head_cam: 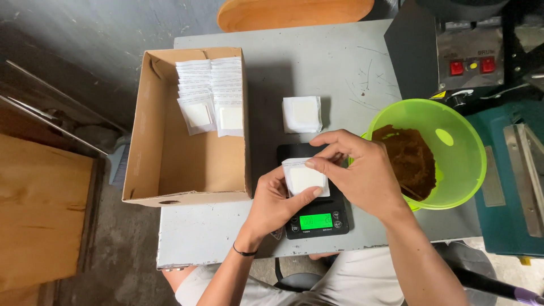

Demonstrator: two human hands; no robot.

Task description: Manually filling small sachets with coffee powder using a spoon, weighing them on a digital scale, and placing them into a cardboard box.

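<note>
Over black scale (317, 218), both hands' fingers (326, 164) pinching sachet (306, 178)

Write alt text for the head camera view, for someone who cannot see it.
Two bare hands, left hand and right hand, hold a small white sachet over a black scale on a grey table. A green bowl of brown powder sits to the right; a cardboard box of sachets to the left.

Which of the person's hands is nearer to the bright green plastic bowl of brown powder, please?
The right hand. It is beside the green bowl, almost at its rim, pinching the small white sachet over the black scale. The left hand holds the sachet from the far side.
</note>
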